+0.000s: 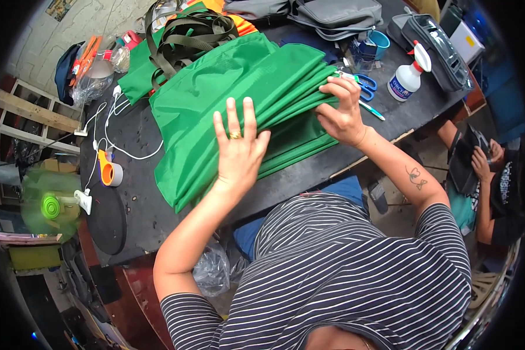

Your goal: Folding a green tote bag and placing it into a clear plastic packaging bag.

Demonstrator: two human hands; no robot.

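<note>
Even, soft daylight fills the scene, brightest on the green fabric (227, 99), whose folds carry a mild sheen but no hard glare. Shadows beneath the fabric are faint. Left of it the dark table (134, 210) reads flat and slightly underexposed. Focus is sharp around the fabric; farther out, straight edges bow, detail smears, and a black vignette closes the corners, perhaps hiding dim clutter

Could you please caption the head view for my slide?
Left hand flat on stacked green fabric; right hand gripping its folded edge.
</note>
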